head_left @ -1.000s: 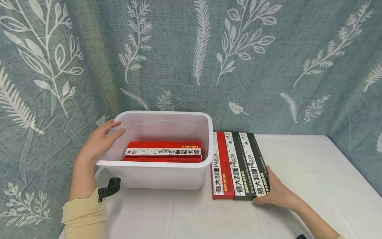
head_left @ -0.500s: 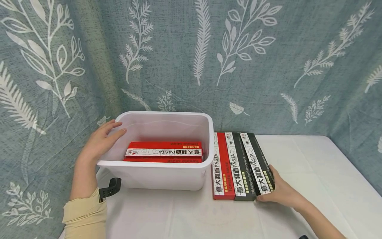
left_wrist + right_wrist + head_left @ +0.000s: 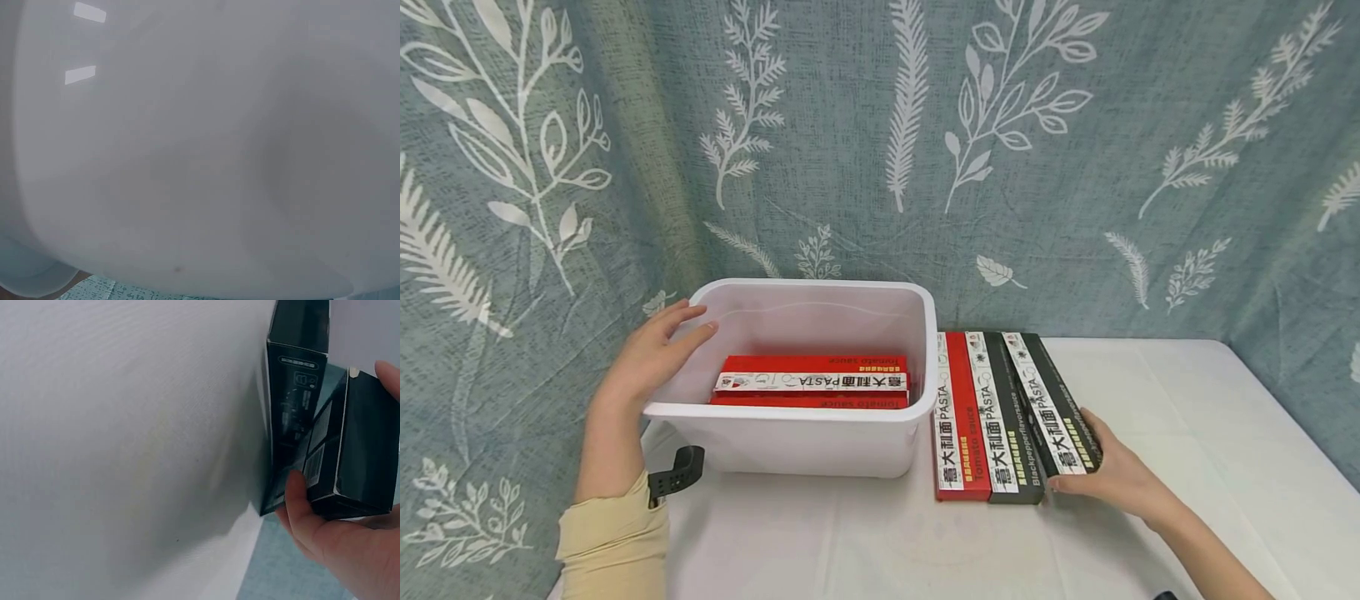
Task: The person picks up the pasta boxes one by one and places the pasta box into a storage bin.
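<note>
Pinching the outermost black-pepper pasta box [image 3: 1051,404] by its near end, the right hand [image 3: 1116,477] has it angled away from the row, 3rd box to the right of the white plastic bin [image 3: 790,442]! The left hand [image 3: 651,354] rests loosely on the bin's left rim. Danger: with only 1 end held (the far end looks low), the box could twist loose or knock the neighbouring black-pepper box [image 3: 1011,417] askew.
</note>
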`<state>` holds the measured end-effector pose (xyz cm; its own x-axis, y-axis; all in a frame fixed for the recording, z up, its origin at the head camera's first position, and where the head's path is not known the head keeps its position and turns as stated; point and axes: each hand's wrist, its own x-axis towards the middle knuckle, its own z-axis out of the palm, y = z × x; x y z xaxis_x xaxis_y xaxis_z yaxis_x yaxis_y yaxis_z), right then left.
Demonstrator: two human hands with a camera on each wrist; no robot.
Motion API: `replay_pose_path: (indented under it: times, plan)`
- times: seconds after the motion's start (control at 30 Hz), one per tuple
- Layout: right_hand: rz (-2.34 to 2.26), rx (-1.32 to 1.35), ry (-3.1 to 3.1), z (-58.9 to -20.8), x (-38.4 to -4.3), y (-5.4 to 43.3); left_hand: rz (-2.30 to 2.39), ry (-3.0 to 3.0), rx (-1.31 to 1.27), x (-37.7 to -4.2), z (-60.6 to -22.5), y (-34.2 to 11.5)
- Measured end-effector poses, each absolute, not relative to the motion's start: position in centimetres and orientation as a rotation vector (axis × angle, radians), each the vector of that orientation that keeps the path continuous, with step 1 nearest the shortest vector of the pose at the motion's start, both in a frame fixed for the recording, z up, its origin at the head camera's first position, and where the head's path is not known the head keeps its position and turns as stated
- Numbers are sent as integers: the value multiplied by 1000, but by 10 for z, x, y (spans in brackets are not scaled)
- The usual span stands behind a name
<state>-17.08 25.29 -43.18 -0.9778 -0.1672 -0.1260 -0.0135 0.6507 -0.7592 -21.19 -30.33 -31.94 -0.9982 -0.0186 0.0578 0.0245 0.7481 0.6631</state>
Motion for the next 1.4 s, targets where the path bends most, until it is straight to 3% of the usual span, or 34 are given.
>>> replay_pose_path:
  times: [1.1,1.4]
  plan:
    - [-1561,123,2821,-404,-168,250,-1111,-2877,16,-212,-320,-302]
    - [-1906,228,2792,-401,-172,251,-1104,-2883,21,-212,-319,-303]
